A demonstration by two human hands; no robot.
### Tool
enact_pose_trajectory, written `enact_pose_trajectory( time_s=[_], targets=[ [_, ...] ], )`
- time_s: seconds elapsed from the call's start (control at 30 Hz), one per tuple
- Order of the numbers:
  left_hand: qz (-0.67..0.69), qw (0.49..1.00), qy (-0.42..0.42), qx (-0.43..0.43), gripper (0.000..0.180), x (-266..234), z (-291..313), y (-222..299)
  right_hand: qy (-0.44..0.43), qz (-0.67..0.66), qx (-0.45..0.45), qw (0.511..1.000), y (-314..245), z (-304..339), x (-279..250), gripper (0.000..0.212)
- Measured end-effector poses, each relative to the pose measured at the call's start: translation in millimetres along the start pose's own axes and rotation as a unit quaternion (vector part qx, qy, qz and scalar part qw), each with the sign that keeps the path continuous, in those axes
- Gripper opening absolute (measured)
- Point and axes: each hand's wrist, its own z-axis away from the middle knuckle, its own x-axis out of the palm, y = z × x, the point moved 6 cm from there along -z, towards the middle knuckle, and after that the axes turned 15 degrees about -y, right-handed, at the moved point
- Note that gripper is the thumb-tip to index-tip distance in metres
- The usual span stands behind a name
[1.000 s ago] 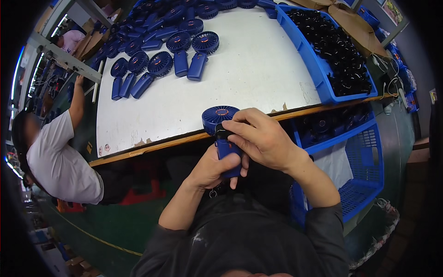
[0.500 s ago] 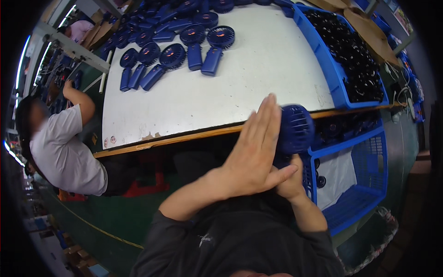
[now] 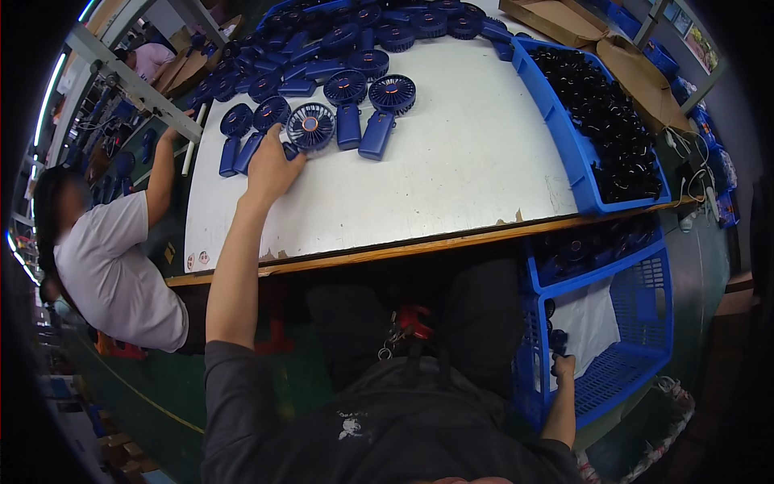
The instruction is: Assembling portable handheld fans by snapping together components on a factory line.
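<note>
The left hand (image 3: 276, 171)'s fingers are curled round the handle of a blue handheld fan (image 3: 311, 127), beside other blue fans (image 3: 393, 95) on the table; the right hand (image 3: 564, 369), low down, meets a dark fan (image 3: 558, 342) in a lattice-sided blue crate (image 3: 651, 310), its grip too small to tell. That crate holds a white sheet (image 3: 592, 319); beyond its far rim lie more dark fans (image 3: 576, 248); above, a blue tray (image 3: 556, 133) brims with small black parts (image 3: 601, 121); white tabletop (image 3: 459, 153) stretches from fans to tray and wooden front edge (image 3: 403, 248).
</note>
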Motion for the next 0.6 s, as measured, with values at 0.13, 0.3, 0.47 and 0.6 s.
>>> enact_pose_trajectory(
  time_s=[0.13,0.3,0.47,0.6],
  targets=[
    [0.341,0.937,-0.044,0.068,0.062,6.8,54.2,44.1,0.092,0.154,-0.238,0.955,-67.2,29.2,-4.7,0.037],
    [0.761,0.63,-0.085,0.127,0.078,68.9,156.6,156.6,-0.184,-0.11,-0.487,0.847,-282.8,294.3,107.6,0.04],
    [0.818,0.539,-0.198,-0.002,0.056,117.7,173.0,199.0,-0.292,0.096,-0.607,0.733,-334.3,415.2,205.3,0.043],
    [0.865,0.326,-0.377,0.054,0.069,99.0,166.5,216.1,-0.159,0.297,-0.714,0.614,-378.3,442.5,191.2,0.041]
  ],
)
